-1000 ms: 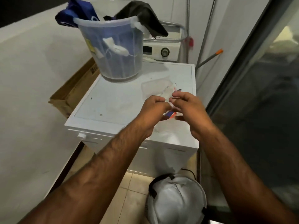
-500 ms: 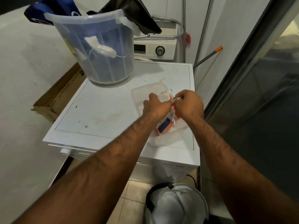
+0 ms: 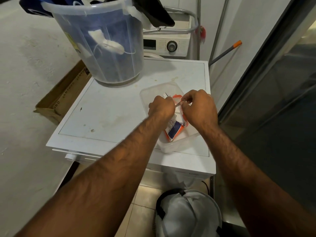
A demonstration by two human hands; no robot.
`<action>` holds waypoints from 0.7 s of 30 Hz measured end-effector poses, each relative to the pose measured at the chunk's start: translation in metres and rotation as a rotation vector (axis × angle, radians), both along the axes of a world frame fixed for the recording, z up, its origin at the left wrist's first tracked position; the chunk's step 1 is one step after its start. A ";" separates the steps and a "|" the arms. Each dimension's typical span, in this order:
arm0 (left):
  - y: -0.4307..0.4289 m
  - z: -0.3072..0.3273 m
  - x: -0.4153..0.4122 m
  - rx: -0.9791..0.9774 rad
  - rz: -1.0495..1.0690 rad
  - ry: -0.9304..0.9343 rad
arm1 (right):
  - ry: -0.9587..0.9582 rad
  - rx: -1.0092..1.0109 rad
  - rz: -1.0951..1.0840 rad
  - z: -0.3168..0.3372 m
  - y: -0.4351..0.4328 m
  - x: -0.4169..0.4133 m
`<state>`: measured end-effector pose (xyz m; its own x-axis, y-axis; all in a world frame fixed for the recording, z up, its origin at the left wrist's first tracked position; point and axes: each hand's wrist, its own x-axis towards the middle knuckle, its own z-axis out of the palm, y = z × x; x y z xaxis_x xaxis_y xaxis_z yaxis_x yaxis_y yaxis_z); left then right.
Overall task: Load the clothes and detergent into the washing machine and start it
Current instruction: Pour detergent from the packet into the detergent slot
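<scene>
An orange, white and blue detergent packet (image 3: 175, 130) stands in a clear plastic tub (image 3: 183, 138) on the white washing machine top (image 3: 109, 108). My left hand (image 3: 161, 106) and my right hand (image 3: 199, 108) both pinch the packet's top edge, close together. A translucent bucket (image 3: 102, 41) full of blue and dark clothes stands at the back left of the machine top. A second machine's panel with a round dial (image 3: 171, 46) shows behind it.
A cardboard box (image 3: 63, 96) leans between the machine and the left wall. A white mesh hamper (image 3: 188, 214) sits on the tiled floor below. A pole with an orange tip (image 3: 225, 53) leans at the right, beside a dark glass door (image 3: 273, 91).
The camera has tilted down and come closer. My hands have lowered the packet into the tub and keep working at its top edge.
</scene>
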<state>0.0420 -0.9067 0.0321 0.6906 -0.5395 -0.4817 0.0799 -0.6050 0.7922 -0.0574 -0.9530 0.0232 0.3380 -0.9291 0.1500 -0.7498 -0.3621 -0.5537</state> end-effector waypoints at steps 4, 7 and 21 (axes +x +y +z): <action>0.007 0.003 0.003 -0.114 0.118 0.151 | -0.002 0.044 0.022 0.005 0.000 0.004; 0.012 0.009 0.008 -0.160 0.142 0.240 | -0.017 0.069 0.033 0.008 0.000 0.003; 0.047 0.060 0.021 -0.293 0.054 0.230 | -0.140 0.097 0.059 0.060 0.032 0.015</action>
